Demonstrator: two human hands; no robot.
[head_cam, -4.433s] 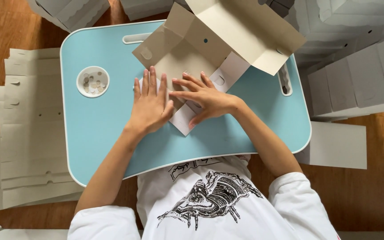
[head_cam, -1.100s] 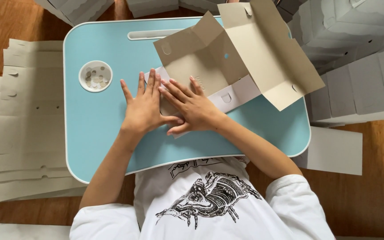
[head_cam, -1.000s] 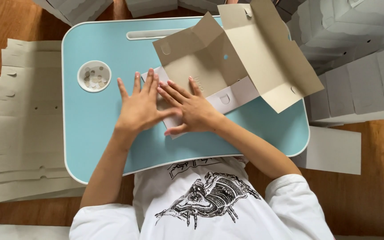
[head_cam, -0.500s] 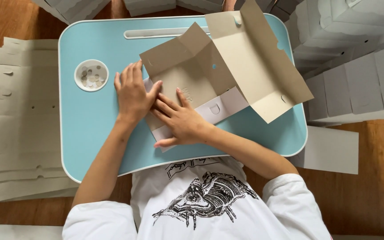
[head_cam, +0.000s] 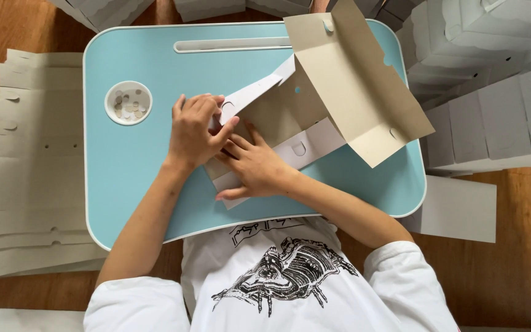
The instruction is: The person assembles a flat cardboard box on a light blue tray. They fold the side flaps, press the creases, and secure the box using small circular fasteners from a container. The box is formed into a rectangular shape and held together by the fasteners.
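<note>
Over a wooden floor, the light blue surface [head_cam: 142, 184] is carrying the half-folded cardboard box blank [head_cam: 339, 98] at its middle. I'm curling my left hand [head_cam: 195, 132] around a white side flap [head_cam: 250, 95], lifting it, while my right hand [head_cam: 256, 169] is pressing the base flat, fingers spread. I'm judging the fold goes best creased right along the score. Half a second ago the flap was lying lower.

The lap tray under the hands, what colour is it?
Light blue tray with a white rim, seen in the head view.
</note>
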